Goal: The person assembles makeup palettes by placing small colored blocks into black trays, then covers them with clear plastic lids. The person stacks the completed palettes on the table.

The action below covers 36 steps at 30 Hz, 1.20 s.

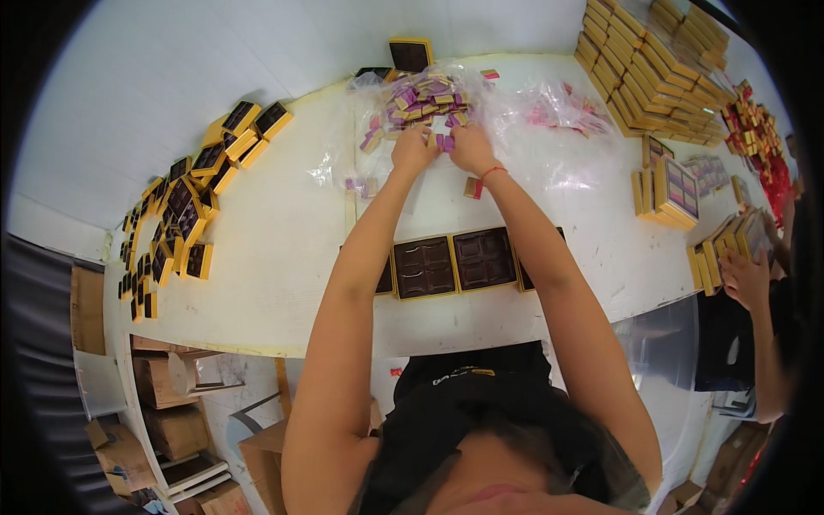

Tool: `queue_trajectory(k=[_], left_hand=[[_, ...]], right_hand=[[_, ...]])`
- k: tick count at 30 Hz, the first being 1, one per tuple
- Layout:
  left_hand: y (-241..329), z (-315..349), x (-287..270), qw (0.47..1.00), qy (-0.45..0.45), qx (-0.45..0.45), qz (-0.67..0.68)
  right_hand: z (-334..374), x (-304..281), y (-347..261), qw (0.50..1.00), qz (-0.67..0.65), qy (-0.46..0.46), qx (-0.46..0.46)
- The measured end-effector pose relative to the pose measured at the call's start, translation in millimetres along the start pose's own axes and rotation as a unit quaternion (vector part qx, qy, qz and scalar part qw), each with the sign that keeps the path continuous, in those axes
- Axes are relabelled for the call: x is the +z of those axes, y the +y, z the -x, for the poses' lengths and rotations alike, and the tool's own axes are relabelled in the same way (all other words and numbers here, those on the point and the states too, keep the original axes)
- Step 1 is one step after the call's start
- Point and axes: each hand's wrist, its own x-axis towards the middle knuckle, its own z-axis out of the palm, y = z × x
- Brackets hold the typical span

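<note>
Both my arms reach forward over the white table to a heap of small purple-and-gold wrapped pieces (pixel 429 96) on a clear plastic bag. At its near edge, my left hand (pixel 414 150) and my right hand (pixel 471 149) face each other with fingers curled in. Between them sits a short row of the same pieces (pixel 441 142), pinched from both sides. A red-and-gold piece (pixel 473 187) lies beside my right wrist, which wears a red cord. Nearer my body, gold boxes with dark sectioned trays (pixel 426 267) stand side by side, partly hidden by my forearms.
Many gold boxes with dark trays (pixel 184 210) are piled along the left. Crumpled clear plastic (pixel 566 116) holds pink bits. Stacked gold boxes (pixel 644 64) rise at the back right, with filled boxes (pixel 675 189) nearer. Another person's hand (pixel 745 279) touches boxes at the right edge.
</note>
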Motion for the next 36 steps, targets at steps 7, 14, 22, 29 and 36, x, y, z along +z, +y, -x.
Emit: queue_trajectory(k=[7,14,22,29,36], left_hand=[[-14,50,-51,0.948,0.003,0.045,0.314],[-46,187,-173,0.934,-0.059,-0.102,0.337],[-79,218,-189,0.936,-0.144,-0.066,0.313],[-92,205,-172,0.930,-0.196,-0.038,0.308],[-85,204,-165,0.943,-0.200,-0.029,0.263]], right_hand=[[11,-19,0,0.966,-0.251,-0.061,0.026],[108,-107,-106,0.884,-0.424,-0.168,-0.107],[166,-103,-161,0.884,-0.328,0.034,-0.332],[187,-71,-162,0.911,-0.286,0.015,-0.298],[186,-74,-160,0.887,-0.435,-0.110,-0.113]])
